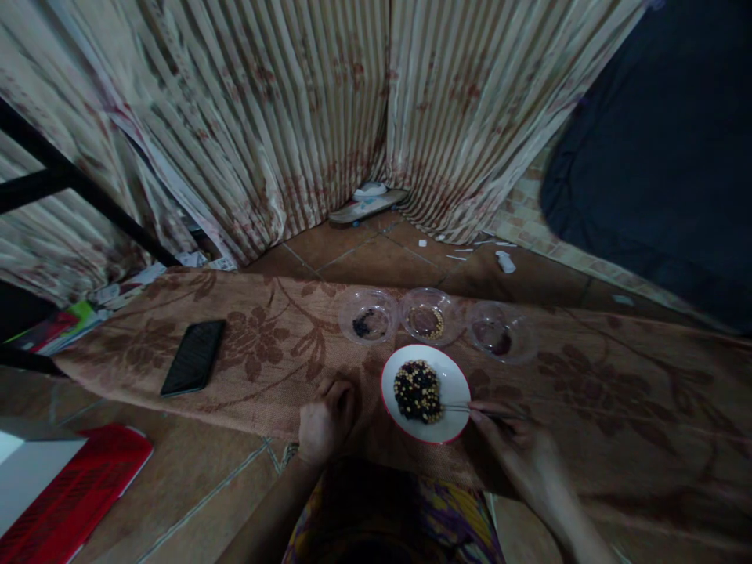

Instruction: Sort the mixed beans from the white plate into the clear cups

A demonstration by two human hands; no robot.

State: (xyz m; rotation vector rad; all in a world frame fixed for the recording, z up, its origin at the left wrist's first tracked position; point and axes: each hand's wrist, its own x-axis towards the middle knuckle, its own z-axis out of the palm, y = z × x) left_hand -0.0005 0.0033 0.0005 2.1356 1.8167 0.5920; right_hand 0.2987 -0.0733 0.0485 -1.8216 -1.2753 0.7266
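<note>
Viewed from my remote station, the right grip [526, 450] is closed on a slender metal tool [455, 406], held at a low slant with its tip toward the left. That tip lies over the white dish [453, 376], at the right edge of a heap of small dark and pale pieces [417, 390]; I cannot confirm whether it is pinching any single piece. The left grip [327, 423] is curled into a loose fist and rests near the dish on its left side, apart from it. I cannot see whether anything is inside the fist.

The red-rimmed dish stands on the cloth-covered tabletop [616, 462], between the two grips. Just beyond it I record three clear containers in a row. The left container [383, 302] holds black pieces, the middle container [432, 298] pale yellow ones, and the right container [521, 333] a dark reddish cluster. Well to the left lies a black phone [193, 358], placed at a slant.

Off the tabletop, I note a red-and-white object [94, 482] at lower left, the tiled floor [193, 470], white scraps [505, 262] on the far tiles, striped curtains [235, 117] behind, and dark fabric [658, 172] at upper right.
</note>
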